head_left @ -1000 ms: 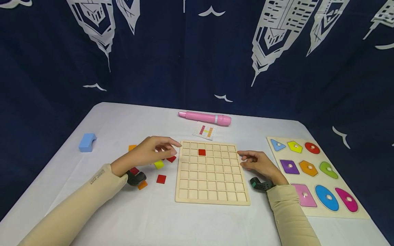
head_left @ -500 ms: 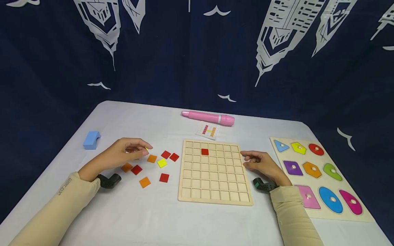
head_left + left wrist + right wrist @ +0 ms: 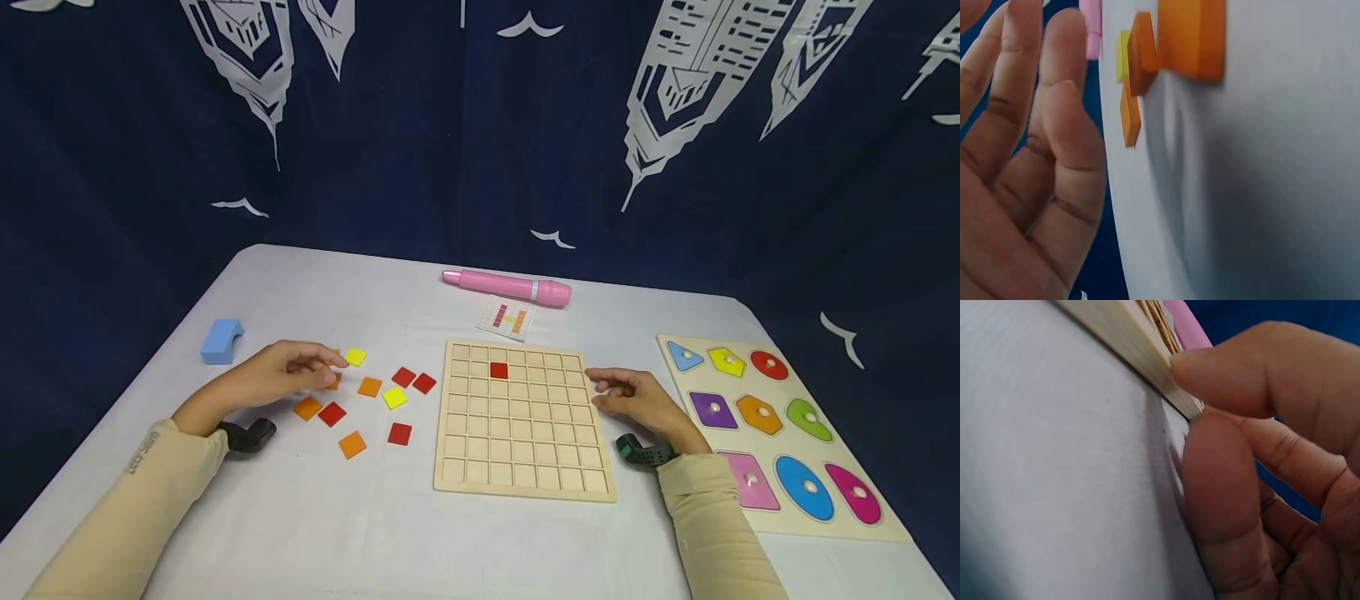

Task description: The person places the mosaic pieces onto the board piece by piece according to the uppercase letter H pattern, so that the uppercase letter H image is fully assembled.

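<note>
My left hand (image 3: 281,372) hovers palm down at the left of the loose square tiles, its fingers relaxed. Its fingertips overlap an orange tile (image 3: 333,382) in the head view, and a yellow tile (image 3: 356,357) lies just beyond them. The left wrist view shows the thumb and fingers with nothing between them, beside orange tiles (image 3: 1129,115). At the right edge of the wooden grid board (image 3: 523,492), my right hand (image 3: 637,402) rests with its fingertips on the rim. A single red tile (image 3: 498,370) sits in a cell near the board's top.
Red, orange and yellow tiles (image 3: 400,433) lie scattered left of the board. Behind it are a pattern card (image 3: 507,318) and a pink pen-like tube (image 3: 510,286). A blue arch block (image 3: 221,342) stands far left; a knobbed shape puzzle (image 3: 720,492) lies right.
My left hand has moved left from the board's left edge to over the loose tiles, uncovering several of them. My right hand has stayed at the board's edge.
</note>
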Demonstrator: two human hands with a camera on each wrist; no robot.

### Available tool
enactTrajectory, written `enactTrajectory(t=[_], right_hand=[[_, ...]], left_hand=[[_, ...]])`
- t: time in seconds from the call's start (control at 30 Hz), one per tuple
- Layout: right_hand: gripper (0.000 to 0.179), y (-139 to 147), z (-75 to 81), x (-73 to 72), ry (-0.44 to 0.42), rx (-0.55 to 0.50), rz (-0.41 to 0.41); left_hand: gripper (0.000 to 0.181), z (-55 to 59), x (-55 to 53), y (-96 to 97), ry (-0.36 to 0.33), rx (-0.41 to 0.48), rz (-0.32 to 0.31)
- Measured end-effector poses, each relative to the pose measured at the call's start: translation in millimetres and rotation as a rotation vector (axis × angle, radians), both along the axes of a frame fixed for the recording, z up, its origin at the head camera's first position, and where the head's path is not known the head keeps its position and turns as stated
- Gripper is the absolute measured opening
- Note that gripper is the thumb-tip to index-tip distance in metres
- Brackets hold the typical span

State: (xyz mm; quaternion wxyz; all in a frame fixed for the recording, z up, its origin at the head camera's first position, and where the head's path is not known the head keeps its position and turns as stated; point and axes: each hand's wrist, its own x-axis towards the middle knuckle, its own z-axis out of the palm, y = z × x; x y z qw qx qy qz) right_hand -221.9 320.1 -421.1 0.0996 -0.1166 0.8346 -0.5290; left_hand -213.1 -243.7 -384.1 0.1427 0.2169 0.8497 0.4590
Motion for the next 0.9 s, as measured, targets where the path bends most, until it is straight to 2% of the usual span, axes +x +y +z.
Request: enactTrajectory(t=[0.2, 0.47, 0.9], right_hand=[[0.053, -1.0, 1.2, -0.1, -0.008, 0.002, -0.005], [0.052, -0.5, 0.9, 0.1, 0.010, 0.023, -0.010], [0.052, -0.8, 1.1, 0.1, 0.029, 0.036, -0.006]], left_hand=[[0.032, -1.5, 0.0, -5.2, -0.015, -0.043, -0.027], [0.035, -1.6, 2.2, -2.1, -0.053, -0.160, -0.036], [0.026, -4.9, 5.7, 1.3, 0.012, -0.233, -0.065]])
